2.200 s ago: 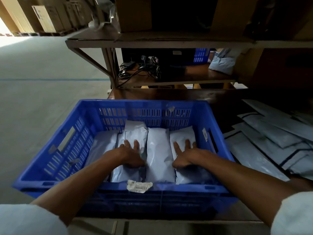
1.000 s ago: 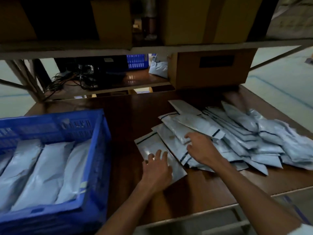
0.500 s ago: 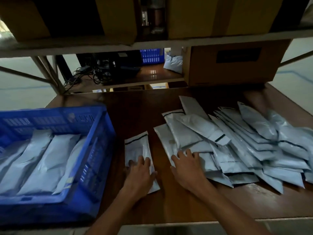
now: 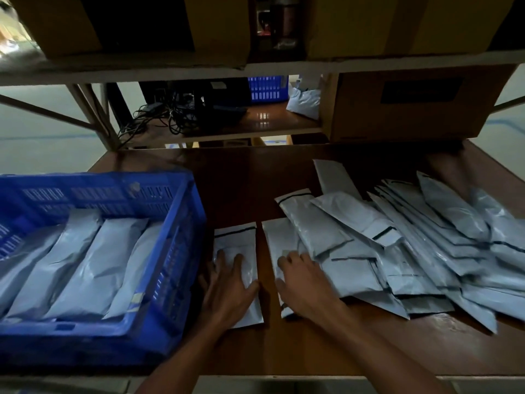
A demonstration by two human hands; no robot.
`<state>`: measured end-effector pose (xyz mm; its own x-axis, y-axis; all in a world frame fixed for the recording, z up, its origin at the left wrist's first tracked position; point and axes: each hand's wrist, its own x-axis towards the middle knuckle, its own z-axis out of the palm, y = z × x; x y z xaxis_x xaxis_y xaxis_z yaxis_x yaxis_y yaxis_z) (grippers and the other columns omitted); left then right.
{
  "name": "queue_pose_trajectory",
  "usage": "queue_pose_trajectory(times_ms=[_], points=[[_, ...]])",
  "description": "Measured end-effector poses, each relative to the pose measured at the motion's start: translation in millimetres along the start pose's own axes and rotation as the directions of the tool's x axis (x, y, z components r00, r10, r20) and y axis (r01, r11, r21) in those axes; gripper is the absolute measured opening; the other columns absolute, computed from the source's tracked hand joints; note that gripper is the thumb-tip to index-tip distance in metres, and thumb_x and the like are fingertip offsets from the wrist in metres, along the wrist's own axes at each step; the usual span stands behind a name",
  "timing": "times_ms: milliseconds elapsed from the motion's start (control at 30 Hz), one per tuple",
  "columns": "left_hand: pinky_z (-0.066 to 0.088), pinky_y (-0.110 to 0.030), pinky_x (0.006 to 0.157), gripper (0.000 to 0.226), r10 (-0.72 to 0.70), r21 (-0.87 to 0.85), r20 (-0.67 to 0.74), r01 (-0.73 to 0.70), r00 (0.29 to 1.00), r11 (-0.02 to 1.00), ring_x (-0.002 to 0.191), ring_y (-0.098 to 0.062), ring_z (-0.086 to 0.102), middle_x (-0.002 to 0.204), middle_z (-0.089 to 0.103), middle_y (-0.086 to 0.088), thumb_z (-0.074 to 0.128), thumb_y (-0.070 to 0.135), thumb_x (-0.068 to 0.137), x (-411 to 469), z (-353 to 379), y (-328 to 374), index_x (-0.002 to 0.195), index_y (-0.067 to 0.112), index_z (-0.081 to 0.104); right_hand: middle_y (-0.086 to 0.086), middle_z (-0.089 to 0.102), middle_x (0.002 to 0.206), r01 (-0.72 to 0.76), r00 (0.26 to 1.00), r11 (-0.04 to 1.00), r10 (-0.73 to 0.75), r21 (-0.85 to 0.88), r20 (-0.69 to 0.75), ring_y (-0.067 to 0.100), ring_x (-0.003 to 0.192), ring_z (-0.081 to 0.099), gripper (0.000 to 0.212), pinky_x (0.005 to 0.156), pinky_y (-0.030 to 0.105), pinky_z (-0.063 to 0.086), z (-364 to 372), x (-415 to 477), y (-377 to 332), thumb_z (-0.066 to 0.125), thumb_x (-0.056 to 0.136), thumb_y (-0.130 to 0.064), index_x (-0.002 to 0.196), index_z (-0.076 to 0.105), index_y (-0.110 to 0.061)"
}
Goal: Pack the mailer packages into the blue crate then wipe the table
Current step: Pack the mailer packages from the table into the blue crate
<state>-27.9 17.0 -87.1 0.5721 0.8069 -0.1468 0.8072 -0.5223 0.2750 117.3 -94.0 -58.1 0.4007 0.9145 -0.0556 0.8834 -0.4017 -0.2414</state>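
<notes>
Both hands are down flat. The left hand (image 4: pixel 227 282), fingers straight and spread, presses on a single mailer (image 4: pixel 235 240) lying just beside the blue crate (image 4: pixel 181 251). The right hand (image 4: pixel 304 282), fingers loosely spread, rests on a second mailer (image 4: pixel 277 240) at the near edge of the heap of mailers (image 4: pixel 412 251) fanned out to the right. Neither grips anything. The crate sits at the left of the brown tabletop (image 4: pixel 250 189), with packed mailers (image 4: pixel 93 265) lying side by side inside it.
</notes>
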Motion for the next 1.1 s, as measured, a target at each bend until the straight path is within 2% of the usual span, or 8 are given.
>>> queue_pose_trajectory(times_ms=[100,200,367,567,667,833,967,1100], points=[[0.006,-0.062,0.121,0.083,-0.015,-0.05,0.01,0.016,1.0,0.999,0.153,-0.036,-0.004,0.168,-0.013,-0.006,0.033,0.08,0.089,8,-1,3,0.158,0.041,0.008,0.008,0.032,0.155,-0.064,0.996,0.997,0.066,0.034,-0.065,0.028,0.14,0.029,0.053,0.113,0.044,0.032,-1,20,1,0.044,0.1,-0.044,0.148,0.035,-0.023],[0.002,-0.064,0.119,0.079,0.022,-0.042,0.054,-0.02,0.998,0.999,0.152,-0.039,-0.007,0.167,-0.016,-0.007,0.032,0.076,0.093,15,2,2,0.158,0.046,-0.002,0.011,0.012,0.165,-0.14,0.989,0.99,0.14,0.006,0.044,0.035,0.15,0.012,0.071,0.121,0.051,0.013,16,25,6,0.037,0.099,-0.06,0.158,0.015,-0.028],[0.003,-0.066,0.117,0.072,0.042,-0.022,0.022,-0.042,0.999,0.999,0.15,-0.039,-0.011,0.166,-0.02,-0.003,0.034,0.068,0.096,14,8,-10,0.154,0.054,-0.007,0.004,0.018,0.163,-0.11,0.994,0.993,0.111,-0.031,0.002,0.031,0.148,0.018,0.068,0.117,0.049,0.019,31,12,5,0.038,0.096,-0.062,0.156,0.02,-0.035],[0.0,-0.065,0.119,0.062,0.122,0.079,-0.059,-0.118,0.991,0.99,0.152,-0.04,-0.014,0.166,-0.023,-0.008,0.003,0.067,0.097,0,26,-15,0.155,0.05,-0.009,0.0,-0.001,0.168,-0.136,0.991,0.99,0.136,0.021,-0.003,0.031,0.153,0.003,0.065,0.119,0.056,0.012,52,11,5,0.02,0.097,-0.071,0.155,-0.001,-0.051],[-0.008,-0.062,0.117,0.055,0.129,0.045,-0.037,-0.128,0.991,0.991,0.152,-0.04,-0.015,0.166,-0.022,-0.011,0.012,0.053,0.106,-4,25,-5,0.158,0.045,-0.007,0.0,0.005,0.168,-0.145,0.989,0.989,0.145,-0.004,-0.003,0.029,0.153,0.006,0.058,0.118,0.055,0.018,51,7,-1,0.024,0.103,-0.057,0.157,0.006,-0.047],[0.008,-0.063,0.119,0.063,0.119,0.004,0.003,-0.119,0.993,0.993,0.15,-0.042,-0.003,0.167,-0.016,-0.01,0.03,0.036,0.107,-11,17,4,0.159,0.039,-0.006,0.007,0.04,0.157,-0.166,0.986,0.986,0.166,-0.036,-0.006,0.039,0.14,0.039,0.061,0.101,0.061,0.039,47,-2,-12,0.016,0.098,-0.046,0.151,0.04,-0.031],[0.012,-0.063,0.118,0.072,0.119,0.045,-0.018,-0.118,0.993,0.992,0.15,-0.044,0.001,0.166,-0.017,-0.011,0.036,0.021,0.104,-24,-6,16,0.16,0.032,-0.008,0.003,0.03,0.162,-0.173,0.98,0.985,0.173,0.011,-0.099,0.039,0.142,0.034,0.066,0.105,0.058,0.035,29,-15,-11,0.007,0.096,-0.05,0.153,0.034,-0.03],[0.02,-0.063,0.113,0.058,0.199,-0.001,-0.171,-0.202,0.965,0.979,0.143,-0.038,0.014,0.167,-0.012,-0.008,0.019,0.039,0.107,-29,-57,32,0.159,0.034,-0.007,-0.003,0.018,0.166,-0.113,0.964,0.985,0.14,0.13,-0.227,0.032,0.146,0.019,0.066,0.114,0.052,0.025,-11,-16,-21,0.001,0.096,-0.054,0.157,0.02,-0.036]])
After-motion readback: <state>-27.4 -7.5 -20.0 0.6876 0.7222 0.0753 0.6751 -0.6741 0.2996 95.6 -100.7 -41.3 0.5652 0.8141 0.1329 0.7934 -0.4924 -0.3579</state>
